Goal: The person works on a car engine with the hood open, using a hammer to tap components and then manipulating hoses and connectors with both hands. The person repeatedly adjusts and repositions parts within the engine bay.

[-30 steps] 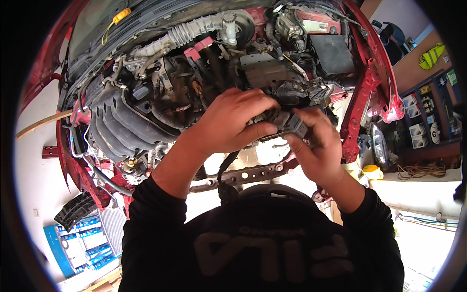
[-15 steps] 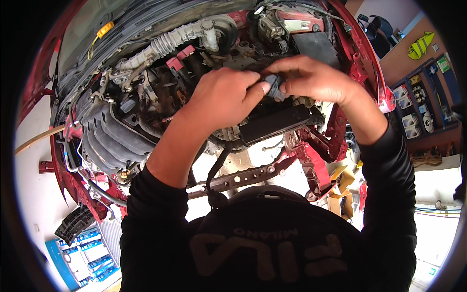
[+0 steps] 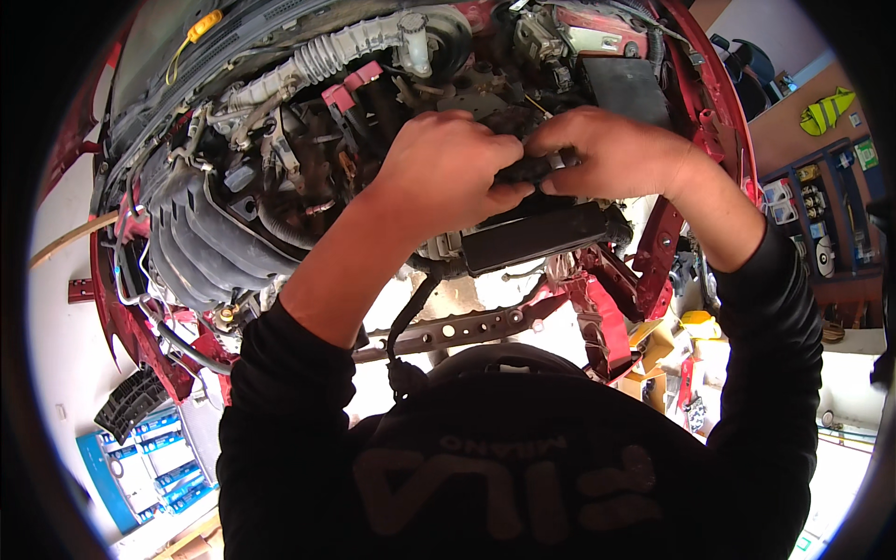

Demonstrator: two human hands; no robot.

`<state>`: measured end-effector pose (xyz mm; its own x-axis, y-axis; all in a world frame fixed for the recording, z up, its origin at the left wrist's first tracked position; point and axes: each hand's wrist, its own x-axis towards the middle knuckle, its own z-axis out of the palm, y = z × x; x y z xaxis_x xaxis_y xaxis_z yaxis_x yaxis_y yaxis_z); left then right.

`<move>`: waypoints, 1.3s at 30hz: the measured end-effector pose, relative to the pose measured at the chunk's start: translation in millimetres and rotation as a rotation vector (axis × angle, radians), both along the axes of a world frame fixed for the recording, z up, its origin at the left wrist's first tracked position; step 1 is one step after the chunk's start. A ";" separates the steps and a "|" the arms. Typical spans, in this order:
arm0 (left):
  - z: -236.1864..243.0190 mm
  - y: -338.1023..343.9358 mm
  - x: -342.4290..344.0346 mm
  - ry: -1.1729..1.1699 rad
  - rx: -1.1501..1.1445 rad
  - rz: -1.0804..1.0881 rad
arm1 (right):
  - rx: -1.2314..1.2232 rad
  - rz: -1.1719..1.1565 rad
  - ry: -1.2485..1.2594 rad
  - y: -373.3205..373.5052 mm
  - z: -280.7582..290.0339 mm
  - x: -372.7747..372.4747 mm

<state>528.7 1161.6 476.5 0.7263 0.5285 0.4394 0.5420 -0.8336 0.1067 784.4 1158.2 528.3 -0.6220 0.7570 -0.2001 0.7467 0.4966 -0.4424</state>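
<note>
Inspected from above: engine bay (image 3: 378, 117) of a red car, fully exposed. At the left side, noted a ribbed black engine cover (image 3: 201, 245), lying slantwise. Across the front, a dark crossbar (image 3: 443, 332) with holes along its length. Toward the rear, a pale ribbed hose (image 3: 322, 63), running to a small pale bottle (image 3: 414, 45). Just below the hands in view, a long black box (image 3: 537, 241), slightly tilted.

Over the engine, left hand (image 3: 459, 173) and right hand (image 3: 611, 154) facing each other, close together, fingers bent. Both grasping one item: left by thumb and fingertips from its left, right by thumb and fingers from its right.

Behind the right hand, a square black cover (image 3: 623, 89). Behind the left hand and farther left, a pinkish-red block (image 3: 353, 87), well apart from the item.

Smallest and last: small dark part (image 3: 530, 170), located directly between the hands, in contact with both, above and behind the long black box. Mostly hidden by fingers; exact shape not determinable.
</note>
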 end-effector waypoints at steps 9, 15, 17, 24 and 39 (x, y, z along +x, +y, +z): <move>-22.4 -8.9 -27.6 -0.221 0.178 -0.115 | 0.074 0.108 -0.050 -7.3 -8.5 -7.7; -36.1 -13.7 -21.3 -0.467 -0.258 0.086 | 0.223 0.161 0.041 -12.3 -24.4 -3.4; -35.2 -10.7 -23.4 -0.466 -0.562 0.044 | 0.152 0.154 -0.024 -8.9 -23.7 -2.0; -27.1 -0.3 -24.2 -0.501 -0.900 -0.013 | 0.234 0.191 -0.138 -9.8 -15.0 -7.4; -28.0 -3.0 -10.3 -0.675 -0.932 0.046 | 0.260 0.183 -0.011 -12.3 -21.3 -6.2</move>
<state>518.4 1158.6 448.5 0.4633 0.8724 0.1558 0.1681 -0.2592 0.9511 778.1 1145.9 507.0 -0.7513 0.6596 -0.0221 0.6389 0.7184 -0.2753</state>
